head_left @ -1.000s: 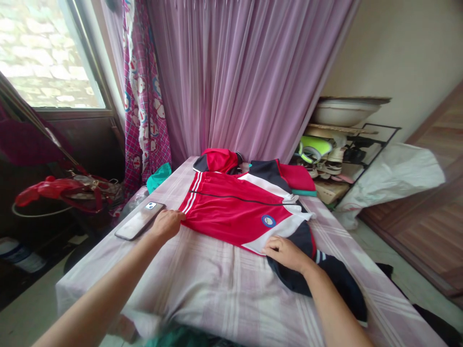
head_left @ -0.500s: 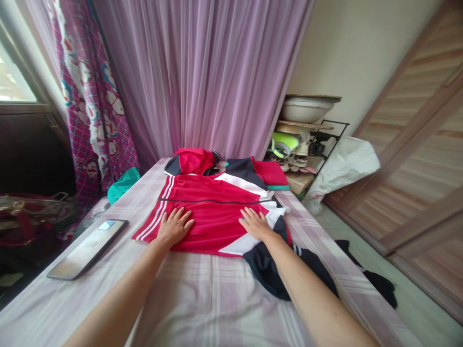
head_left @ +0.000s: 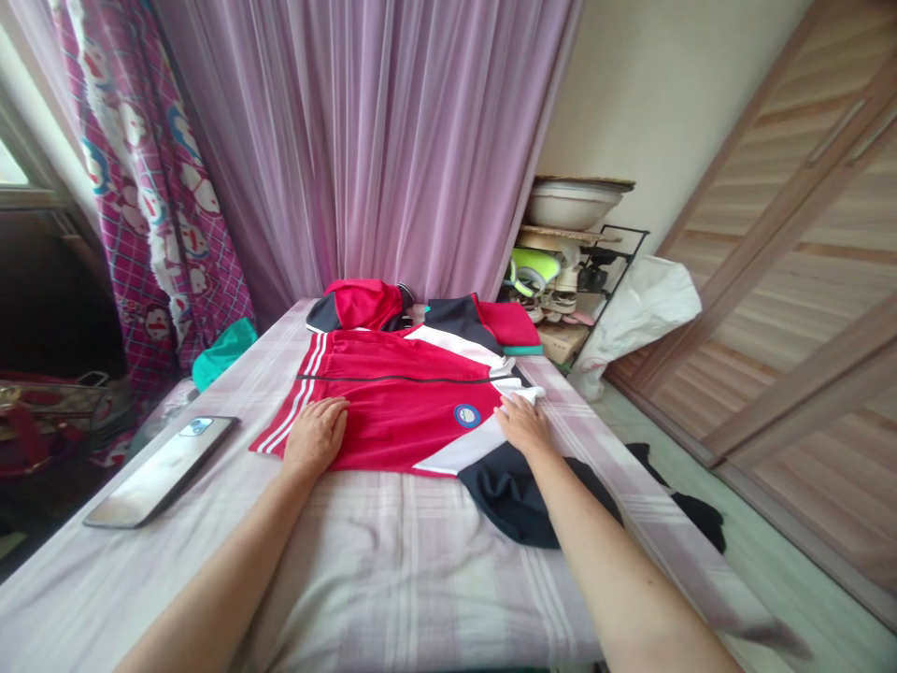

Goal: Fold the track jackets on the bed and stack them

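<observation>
A red zip-up jacket (head_left: 392, 421) with white panels and dark sleeves lies spread with its front upward, its striped hem to the left and its collar to the right. My left hand (head_left: 319, 435) rests on the jacket near the hem stripes, open, its fingers lying close together on the cloth. On the white panel beside the collar, my right hand (head_left: 525, 425) touches the fabric with its fingers slightly bent and apart. A round blue and white badge (head_left: 467, 416) shows on the chest. The near dark sleeve (head_left: 511, 495) lies partly under my right forearm.
A phone (head_left: 161, 472) lies at the left on the checked sheet (head_left: 392, 579). Behind the jacket sit a bundled red and dark garment (head_left: 364, 307) and a folded red cloth (head_left: 510, 322). A shelf rack (head_left: 609, 280) and white bag (head_left: 637, 308) stand beyond the right edge.
My right hand has slid right, off the chest badge and toward the collar. My left hand has moved slightly left toward the hem, its fingers closer together. The camera view has shifted a little.
</observation>
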